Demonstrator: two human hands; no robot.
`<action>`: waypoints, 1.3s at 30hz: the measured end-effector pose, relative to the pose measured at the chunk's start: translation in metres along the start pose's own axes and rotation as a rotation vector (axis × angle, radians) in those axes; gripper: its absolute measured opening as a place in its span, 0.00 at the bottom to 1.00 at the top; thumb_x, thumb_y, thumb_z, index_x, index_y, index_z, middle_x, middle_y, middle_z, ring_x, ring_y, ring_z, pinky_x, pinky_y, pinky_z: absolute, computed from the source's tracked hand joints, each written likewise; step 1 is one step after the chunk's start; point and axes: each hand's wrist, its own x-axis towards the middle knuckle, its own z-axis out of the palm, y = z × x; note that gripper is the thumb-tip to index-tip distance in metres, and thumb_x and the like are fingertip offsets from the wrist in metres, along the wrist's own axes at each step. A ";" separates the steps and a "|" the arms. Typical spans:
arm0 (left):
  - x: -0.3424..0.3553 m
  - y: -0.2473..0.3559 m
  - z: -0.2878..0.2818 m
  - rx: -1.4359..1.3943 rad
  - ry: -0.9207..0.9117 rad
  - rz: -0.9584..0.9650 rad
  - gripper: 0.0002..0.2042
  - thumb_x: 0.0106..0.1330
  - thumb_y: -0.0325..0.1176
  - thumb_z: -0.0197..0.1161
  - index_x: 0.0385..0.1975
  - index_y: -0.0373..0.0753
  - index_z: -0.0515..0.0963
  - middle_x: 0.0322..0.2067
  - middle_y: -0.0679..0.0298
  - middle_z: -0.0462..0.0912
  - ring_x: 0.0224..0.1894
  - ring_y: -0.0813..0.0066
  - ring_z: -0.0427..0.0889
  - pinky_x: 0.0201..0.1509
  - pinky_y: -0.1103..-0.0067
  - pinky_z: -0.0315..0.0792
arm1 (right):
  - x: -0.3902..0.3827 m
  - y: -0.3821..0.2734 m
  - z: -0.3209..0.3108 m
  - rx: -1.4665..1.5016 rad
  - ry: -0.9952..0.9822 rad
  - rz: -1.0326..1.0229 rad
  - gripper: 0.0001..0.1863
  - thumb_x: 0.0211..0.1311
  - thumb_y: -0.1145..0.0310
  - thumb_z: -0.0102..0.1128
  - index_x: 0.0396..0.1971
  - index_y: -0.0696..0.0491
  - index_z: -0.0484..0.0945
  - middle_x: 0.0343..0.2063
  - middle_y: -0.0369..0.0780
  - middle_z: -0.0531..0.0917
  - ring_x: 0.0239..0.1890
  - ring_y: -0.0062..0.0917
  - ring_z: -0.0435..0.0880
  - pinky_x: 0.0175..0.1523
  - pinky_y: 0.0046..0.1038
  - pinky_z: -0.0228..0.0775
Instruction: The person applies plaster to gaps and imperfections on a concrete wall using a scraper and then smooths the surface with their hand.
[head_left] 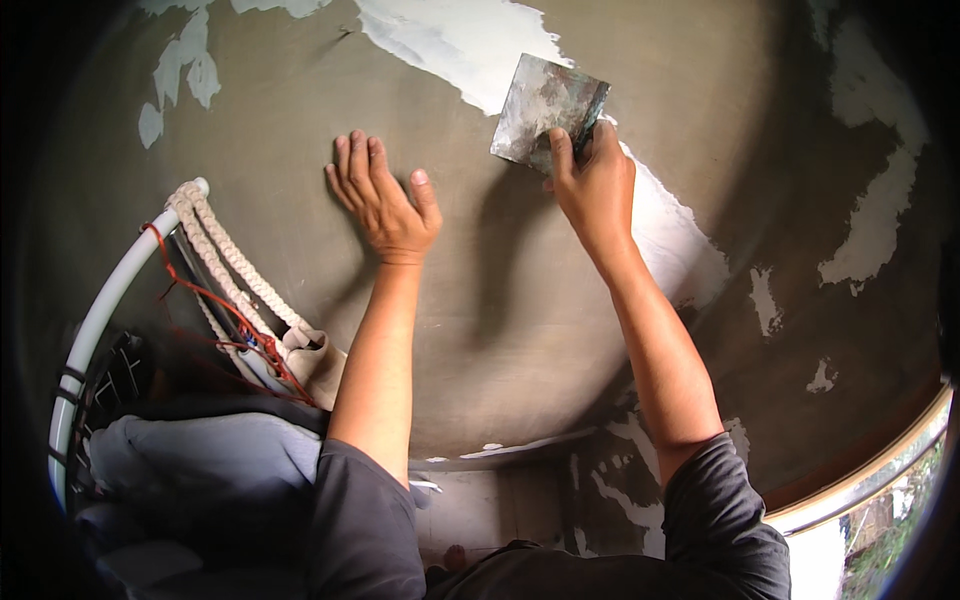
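Note:
My left hand (pixel 385 200) lies flat on the grey-brown wall (pixel 440 320), fingers stretched out and thumb apart, with nothing in it. In my right hand (pixel 597 190) is a wide, square-bladed putty knife (pixel 548 108), its metal blade smeared with grey and white. My thumb presses on the blade's lower part, and the fingers wrap behind it. The blade overlaps a band of white filler (pixel 670 220) that runs diagonally across the wall. A larger white patch (pixel 470 40) spreads above and left of the blade. Whether the blade touches the wall I cannot tell.
At left stands a white curved pipe rack (pixel 110 270) with a braided cord strap (pixel 230 250), red string (pixel 200 290) and a beige bag (pixel 318 365). Grey cloth (pixel 205 450) hangs below. A window (pixel 880 510) is at lower right. More white patches (pixel 880 220) mark the right wall.

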 end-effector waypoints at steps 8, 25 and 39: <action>-0.005 0.002 -0.001 -0.057 -0.024 -0.042 0.27 0.71 0.46 0.47 0.59 0.27 0.66 0.62 0.43 0.66 0.69 0.42 0.60 0.72 0.46 0.47 | 0.004 0.001 -0.007 0.103 -0.084 0.008 0.19 0.68 0.58 0.62 0.36 0.62 0.75 0.18 0.44 0.82 0.19 0.28 0.86 0.24 0.28 0.75; -0.003 -0.001 0.001 -0.053 -0.023 -0.033 0.27 0.70 0.44 0.47 0.61 0.27 0.66 0.65 0.43 0.64 0.71 0.42 0.58 0.72 0.46 0.46 | 0.019 -0.043 0.011 0.028 -0.120 -0.023 0.17 0.67 0.63 0.64 0.29 0.61 0.71 0.15 0.45 0.81 0.18 0.30 0.86 0.24 0.29 0.74; -0.003 0.003 -0.001 -0.039 -0.033 -0.027 0.27 0.71 0.43 0.45 0.62 0.27 0.65 0.65 0.43 0.64 0.70 0.41 0.59 0.73 0.47 0.46 | 0.019 -0.031 0.010 0.347 -0.137 0.069 0.18 0.70 0.62 0.59 0.38 0.65 0.70 0.23 0.44 0.82 0.18 0.25 0.83 0.23 0.25 0.75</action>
